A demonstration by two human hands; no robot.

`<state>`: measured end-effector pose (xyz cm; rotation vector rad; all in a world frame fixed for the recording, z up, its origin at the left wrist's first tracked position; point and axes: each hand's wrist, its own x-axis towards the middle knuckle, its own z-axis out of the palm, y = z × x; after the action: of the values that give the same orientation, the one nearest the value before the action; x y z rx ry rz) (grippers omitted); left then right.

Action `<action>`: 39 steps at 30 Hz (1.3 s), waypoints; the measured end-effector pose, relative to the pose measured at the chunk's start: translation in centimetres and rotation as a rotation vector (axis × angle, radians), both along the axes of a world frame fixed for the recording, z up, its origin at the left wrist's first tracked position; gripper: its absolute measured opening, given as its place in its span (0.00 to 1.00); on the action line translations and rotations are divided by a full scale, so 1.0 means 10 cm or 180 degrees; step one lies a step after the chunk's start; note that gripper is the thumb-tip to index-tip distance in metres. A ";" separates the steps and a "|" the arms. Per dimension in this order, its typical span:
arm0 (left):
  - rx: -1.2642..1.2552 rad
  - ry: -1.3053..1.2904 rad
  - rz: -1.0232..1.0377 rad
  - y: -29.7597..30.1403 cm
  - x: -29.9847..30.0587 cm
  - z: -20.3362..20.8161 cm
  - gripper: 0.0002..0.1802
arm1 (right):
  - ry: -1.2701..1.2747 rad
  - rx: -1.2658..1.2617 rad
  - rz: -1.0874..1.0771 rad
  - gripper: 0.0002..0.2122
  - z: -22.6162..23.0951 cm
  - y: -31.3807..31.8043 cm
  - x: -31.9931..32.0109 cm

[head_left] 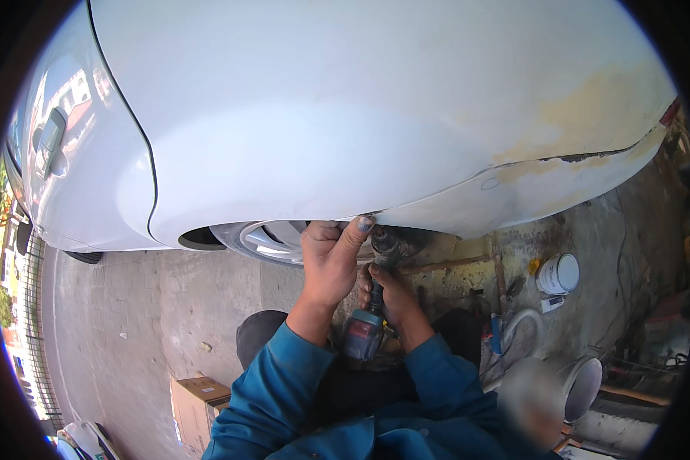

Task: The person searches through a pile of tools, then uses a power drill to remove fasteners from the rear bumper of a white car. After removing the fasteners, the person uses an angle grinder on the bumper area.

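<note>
My left hand [332, 257] is at the wheel arch of a white car [284, 138]. Its thumb presses on the lower edge of the body panel, and its fingers curl in behind that edge. Just right of it, my right hand [391, 291] is wrapped around the grip of a cordless power drill [364, 333]. The drill's head points up under the arch edge and its battery hangs down between my knees. The drill's tip is hidden under the panel. Behind my left hand shows part of the wheel [272, 241].
Yellowish filler patches [590, 107] mark the car's panel at right, above an open gap along the bumper seam. A white bucket [558, 274] stands on the floor at right. A cardboard box [199, 406] is at lower left. Clutter and a round container [583, 389] are at lower right.
</note>
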<state>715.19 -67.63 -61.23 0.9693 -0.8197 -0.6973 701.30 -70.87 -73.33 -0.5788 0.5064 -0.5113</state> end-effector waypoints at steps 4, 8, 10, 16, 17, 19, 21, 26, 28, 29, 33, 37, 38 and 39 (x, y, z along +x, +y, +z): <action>-0.0081 0.0156 -0.0076 -0.01 -0.03 0.04 0.10 | 0.0075 0.0155 0.0136 0.11 -0.01 -0.03 -0.04; -0.0033 -0.0228 -0.0155 0.02 0.10 -0.06 0.14 | 0.0085 0.0298 0.0244 0.09 -0.05 -0.01 0.00; -0.0051 -0.0224 -0.0138 0.01 0.08 -0.05 0.14 | 0.0101 0.0277 0.0252 0.09 -0.09 -0.02 -0.03; -0.0111 0.0161 -0.0118 0.02 0.06 0.00 0.08 | 0.0169 0.0428 0.0097 0.11 0.02 0.01 -0.02; -0.0126 0.0168 -0.0120 0.02 0.06 0.01 0.08 | 0.0187 0.0426 0.0098 0.11 0.02 0.01 -0.02; -0.0155 0.0181 -0.0121 0.02 0.05 0.04 0.08 | 0.0171 0.0404 0.0076 0.11 0.00 0.01 -0.02; -0.0196 0.0142 -0.0110 0.00 0.04 0.06 0.08 | 0.0151 0.0375 0.0042 0.12 -0.02 0.01 -0.03; -0.0277 0.0148 -0.0073 0.01 0.03 0.12 0.08 | 0.0092 0.0310 0.0002 0.14 0.00 0.02 -0.03; -0.0293 0.0180 -0.0085 0.01 0.03 0.13 0.09 | 0.0083 0.0320 -0.0001 0.14 0.00 0.02 -0.03; -0.0297 0.0185 -0.0094 0.01 0.03 0.13 0.09 | 0.0081 0.0324 -0.0005 0.14 -0.01 0.02 -0.03; -0.0225 0.0025 -0.0206 0.04 0.08 0.06 0.12 | 0.0063 0.0354 0.0023 0.13 0.02 0.01 -0.03; -0.0210 -0.0029 -0.0270 0.05 0.09 0.08 0.12 | 0.0093 0.0307 0.0130 0.11 0.04 0.01 -0.03; -0.0220 -0.0016 -0.0210 0.04 0.07 0.09 0.11 | 0.0064 0.0268 0.0182 0.11 0.03 0.01 -0.04; -0.0229 -0.0003 -0.0149 0.03 0.06 0.12 0.10 | 0.0032 0.0280 0.0180 0.11 0.02 0.02 -0.03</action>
<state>715.79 -67.29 -60.06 0.8881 -0.8650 -0.7032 700.96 -70.70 -73.11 -0.5103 0.5182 -0.4304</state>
